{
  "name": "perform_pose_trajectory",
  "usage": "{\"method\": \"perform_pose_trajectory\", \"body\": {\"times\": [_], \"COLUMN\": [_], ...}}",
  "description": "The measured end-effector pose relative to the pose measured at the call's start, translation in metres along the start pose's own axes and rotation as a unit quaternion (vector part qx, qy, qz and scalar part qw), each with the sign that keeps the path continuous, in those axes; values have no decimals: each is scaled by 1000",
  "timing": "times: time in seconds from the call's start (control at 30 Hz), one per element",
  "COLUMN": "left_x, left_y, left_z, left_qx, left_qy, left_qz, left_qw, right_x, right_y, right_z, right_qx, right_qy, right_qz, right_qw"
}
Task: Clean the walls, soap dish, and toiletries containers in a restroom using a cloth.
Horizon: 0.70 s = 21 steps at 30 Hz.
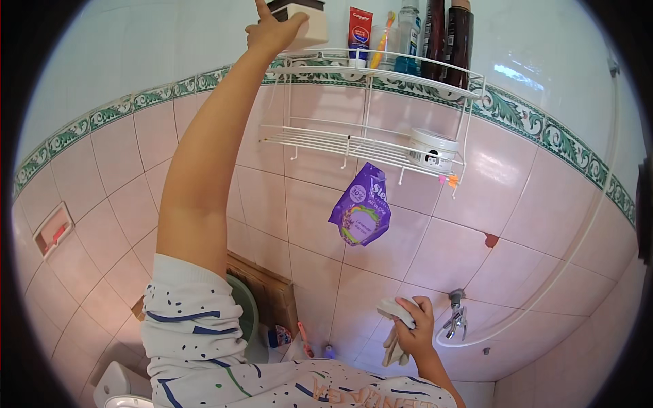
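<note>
High at the left end of a white wire rack (352,148), my left hand (274,34) grips a cream box with a dark top (312,26). Its thumb lies along the near side, and the box's far side is hidden. My right hand (416,326) is low in front of me, closed around a crumpled pale cloth (395,352) that hangs below the fingers. Right of the box, the upper shelf carries a red Colgate tube (360,33), a clear cup (388,48) with a yellow-orange toothbrush (382,41), a mouthwash bottle (408,35) and two dark bottles (458,46).
A white tub (432,145) stands on the lower shelf. A purple pouch (361,209) hangs beneath it. A chrome tap (455,319) and pale hose (566,255) are at right. Below left are a green basin (245,306), brown board (270,290) and toilet (120,385).
</note>
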State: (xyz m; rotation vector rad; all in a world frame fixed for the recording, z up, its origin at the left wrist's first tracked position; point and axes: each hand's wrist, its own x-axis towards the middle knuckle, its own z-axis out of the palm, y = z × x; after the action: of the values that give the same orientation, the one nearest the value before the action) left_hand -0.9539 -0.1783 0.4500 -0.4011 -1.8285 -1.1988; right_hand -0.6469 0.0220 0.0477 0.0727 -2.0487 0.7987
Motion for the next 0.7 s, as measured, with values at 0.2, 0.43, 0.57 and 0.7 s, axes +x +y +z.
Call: {"method": "perform_pose_trajectory", "body": {"times": [0.2,0.43,0.57,0.7], "left_x": [19,5,21,19], "left_y": [-29,14,-3,2], "left_z": [24,47,48,53], "left_qx": [-193,188,146,182], "left_qy": [-122,-78,-165,-151], "left_qz": [331,67,42,83], "left_qw": [916,977,974,968], "right_x": [-7,-7,-4,-3], "right_y": [9,16,17,19], "right_z": [-10,-7,0,1], "right_qx": [-17,2,30,40], "right_qy": [26,11,0,-8], "right_qz": [25,51,66,56], "right_qw": [999,999,997,998]}}
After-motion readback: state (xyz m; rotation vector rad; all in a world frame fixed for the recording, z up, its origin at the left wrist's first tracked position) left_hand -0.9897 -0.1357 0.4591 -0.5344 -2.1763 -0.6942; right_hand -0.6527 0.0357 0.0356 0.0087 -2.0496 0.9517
